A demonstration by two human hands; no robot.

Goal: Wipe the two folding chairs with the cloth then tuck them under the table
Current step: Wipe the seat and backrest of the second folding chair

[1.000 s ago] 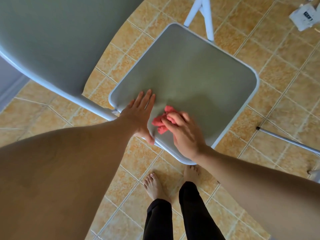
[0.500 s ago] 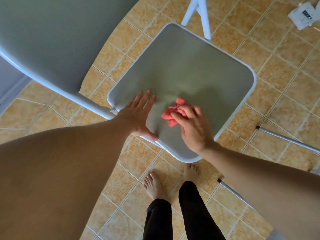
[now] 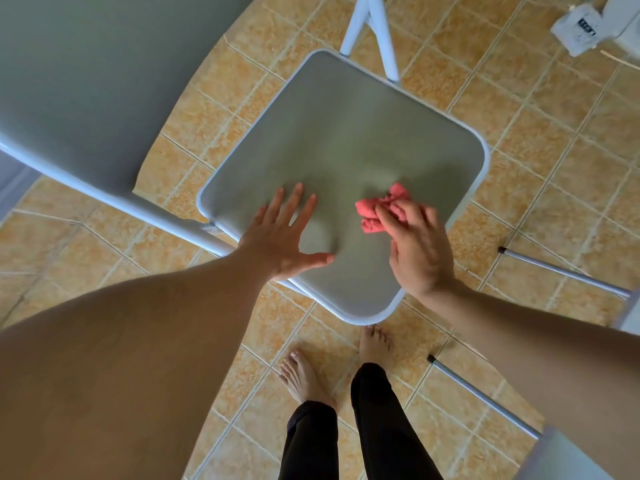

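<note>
On the seat, near its right-hand edge: the right hand has its fingers curled over the red cloth and presses it onto the grey surface. The cloth is a crumpled wad with no clear long axis. Most of it sticks out ahead of the fingertips, toward the middle of the seat.

The left hand lies flat on the near left part of the seat, fingers straight and spread, thumb pointing toward the right hand. It holds nothing and probably steadies the chair. The hands are apart, with a strip of bare seat between them.

The seat is roughly square and set cornerwise to the person. Most of it lies ahead of the cloth, out toward the white legs at the far corner. Judgement: the next stroke runs forward and away, and the right hand does it since it already has the cloth.

A grey panel at upper left is apparently the chair's back. Thin metal legs at right are likely the second chair's, not yet wiped. I cannot pick out the table.
</note>
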